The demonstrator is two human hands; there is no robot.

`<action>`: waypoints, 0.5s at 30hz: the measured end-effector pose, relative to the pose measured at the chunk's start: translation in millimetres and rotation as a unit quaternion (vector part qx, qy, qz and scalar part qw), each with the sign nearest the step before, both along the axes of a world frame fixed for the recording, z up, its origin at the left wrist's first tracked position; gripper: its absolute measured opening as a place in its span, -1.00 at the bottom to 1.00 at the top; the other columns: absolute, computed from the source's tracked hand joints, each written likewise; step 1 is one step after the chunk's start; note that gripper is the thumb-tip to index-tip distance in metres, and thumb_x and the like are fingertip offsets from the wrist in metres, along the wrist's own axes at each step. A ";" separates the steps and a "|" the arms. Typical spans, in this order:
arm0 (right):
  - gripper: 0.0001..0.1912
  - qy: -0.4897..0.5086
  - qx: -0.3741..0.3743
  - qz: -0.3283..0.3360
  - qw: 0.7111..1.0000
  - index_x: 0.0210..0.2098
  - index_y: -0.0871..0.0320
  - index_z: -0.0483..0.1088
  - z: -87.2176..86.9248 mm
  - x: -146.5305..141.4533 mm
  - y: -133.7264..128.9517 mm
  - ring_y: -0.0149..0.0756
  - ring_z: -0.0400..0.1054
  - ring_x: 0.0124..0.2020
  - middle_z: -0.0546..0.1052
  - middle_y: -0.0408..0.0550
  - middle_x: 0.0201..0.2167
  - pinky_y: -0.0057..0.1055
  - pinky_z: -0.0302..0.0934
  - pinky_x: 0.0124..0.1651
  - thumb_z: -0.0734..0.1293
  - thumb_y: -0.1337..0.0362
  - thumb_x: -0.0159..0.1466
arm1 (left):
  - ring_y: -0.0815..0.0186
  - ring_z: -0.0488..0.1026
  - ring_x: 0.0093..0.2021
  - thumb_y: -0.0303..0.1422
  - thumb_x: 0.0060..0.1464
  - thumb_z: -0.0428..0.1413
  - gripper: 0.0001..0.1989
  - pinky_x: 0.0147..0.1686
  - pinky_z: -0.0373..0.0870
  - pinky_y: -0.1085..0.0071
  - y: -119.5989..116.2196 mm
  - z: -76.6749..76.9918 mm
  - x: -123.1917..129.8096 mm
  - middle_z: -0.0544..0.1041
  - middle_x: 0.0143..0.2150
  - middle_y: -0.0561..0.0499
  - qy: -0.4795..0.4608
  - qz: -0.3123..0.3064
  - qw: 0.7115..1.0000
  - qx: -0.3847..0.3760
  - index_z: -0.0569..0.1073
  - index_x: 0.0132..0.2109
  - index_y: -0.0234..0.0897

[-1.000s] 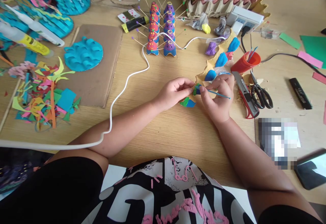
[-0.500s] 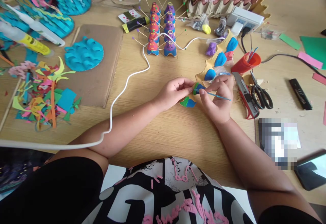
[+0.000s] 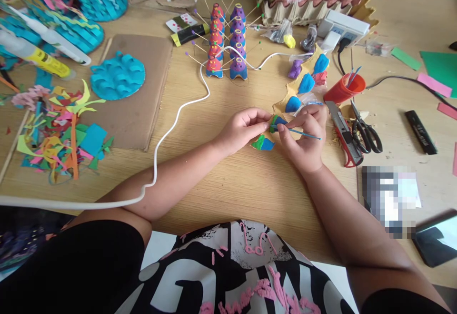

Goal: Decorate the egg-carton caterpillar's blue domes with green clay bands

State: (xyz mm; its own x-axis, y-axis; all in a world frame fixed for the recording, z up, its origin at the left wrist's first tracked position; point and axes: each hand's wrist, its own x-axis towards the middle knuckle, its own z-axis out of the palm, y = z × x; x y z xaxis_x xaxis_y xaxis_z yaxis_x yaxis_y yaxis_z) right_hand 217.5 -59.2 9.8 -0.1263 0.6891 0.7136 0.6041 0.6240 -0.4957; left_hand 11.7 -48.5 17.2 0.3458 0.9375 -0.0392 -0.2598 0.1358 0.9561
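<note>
A yellowish egg-carton strip (image 3: 283, 106) with blue and green clay on its bumps runs slantwise across the table. My left hand (image 3: 245, 129) pinches the strip near its lower end, beside a bump with green and blue clay. Between the thumb and fingers of my right hand (image 3: 307, 135) is a thin blue stick (image 3: 303, 133), its left tip at that same bump. Below the hands shows the end bump, covered with green and blue clay (image 3: 263, 143). Blue clay (image 3: 293, 104) sits on the bumps farther up.
Red and purple clay figures (image 3: 214, 65) with pins stand in rows behind. A white cable (image 3: 177, 118) crosses my left forearm. Right of my right hand lie a cutter (image 3: 344, 135), scissors (image 3: 367, 135) and a red cup (image 3: 344, 88). Paper scraps (image 3: 64, 137) lie at the left.
The far end of the egg-carton strip has shifted slightly left and down. The blue stick has moved slightly left with my right hand.
</note>
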 end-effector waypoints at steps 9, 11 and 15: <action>-0.80 -0.047 -0.019 -0.029 0.998 -0.26 0.01 0.45 8.5 -3.3 -3.9 -0.04 0.37 -0.08 0.45 0.08 -0.18 0.18 0.37 0.04 0.41 0.08 0.46 | 0.48 0.39 -0.49 -0.36 0.17 0.36 -0.86 -0.51 0.26 0.53 -0.9 -0.1 -0.7 0.62 -0.36 0.06 -0.006 0.004 1.000 -0.005 0.66 -0.12 -0.25; -0.80 -0.038 -0.018 -0.017 0.999 -0.26 0.01 0.44 9.2 -3.2 -4.2 -0.04 0.37 -0.08 0.44 0.08 -0.18 0.18 0.37 0.04 0.41 0.09 0.46 | 0.50 0.36 -0.51 -0.33 0.15 0.38 -0.83 -0.52 0.23 0.53 -1.1 0.4 -0.2 0.62 -0.36 0.06 -0.003 0.005 1.000 -0.004 0.66 -0.11 -0.26; -0.80 -0.031 -0.003 0.001 1.000 -0.26 0.01 0.44 8.1 -2.6 -4.6 -0.06 0.38 -0.08 0.40 0.02 -0.18 0.14 0.39 0.03 0.40 0.07 0.45 | 0.52 0.32 -0.54 -0.25 0.12 0.41 -0.74 -0.57 0.15 0.52 -0.5 1.5 1.1 0.62 -0.36 0.06 -0.004 -0.005 1.000 -0.001 0.64 -0.10 -0.27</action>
